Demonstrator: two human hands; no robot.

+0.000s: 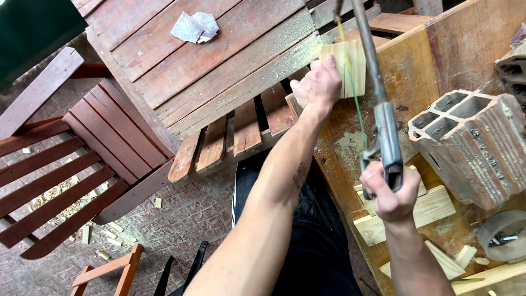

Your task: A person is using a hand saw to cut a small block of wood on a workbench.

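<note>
At the far edge of the workbench (438, 38), a pale wood block (345, 66) stands pressed against the bench, the left hand (316, 85) clamped on its near side. The right hand (390, 192) is wrapped tight round the grip of a metal saw (383, 118), its thin blade crossing the block. Long, even strokes and a firm hold would likely keep the cut straight. A hollow brick (471, 145) sits to the right; wood offcuts (433, 211) lie nearby.
</note>
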